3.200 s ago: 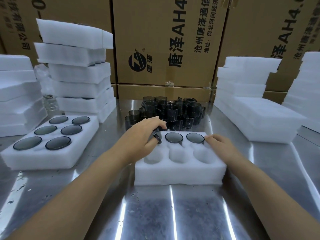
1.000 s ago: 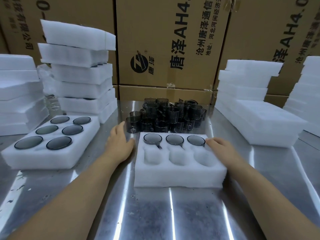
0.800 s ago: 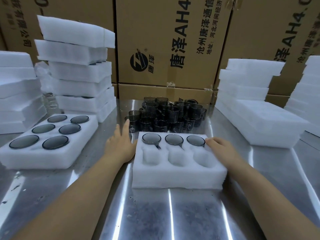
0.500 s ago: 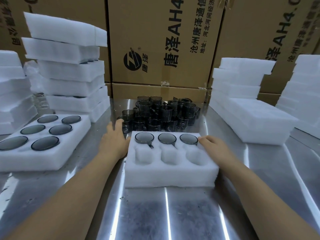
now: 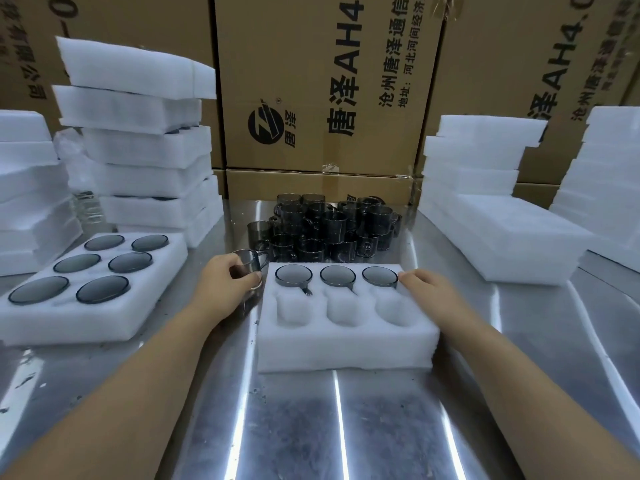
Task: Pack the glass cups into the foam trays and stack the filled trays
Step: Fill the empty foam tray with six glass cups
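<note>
Left grip holds glass cup just beside foam tray.

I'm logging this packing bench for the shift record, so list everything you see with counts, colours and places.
front tray: one, white, table centre, near three pockets empty
packed cups: three, smoky grey, front tray's far row
held cup: one, smoky grey, left of front tray
loose cups: many, dark grey, behind front tray
filled tray: one, white, six cups, left
foam stacks: several, white, both sides
boxes: several, brown, behind
table: one, steel, underneath all
left grip: one, holds held cup
right grip: one, rests on front tray's far right corner
</note>
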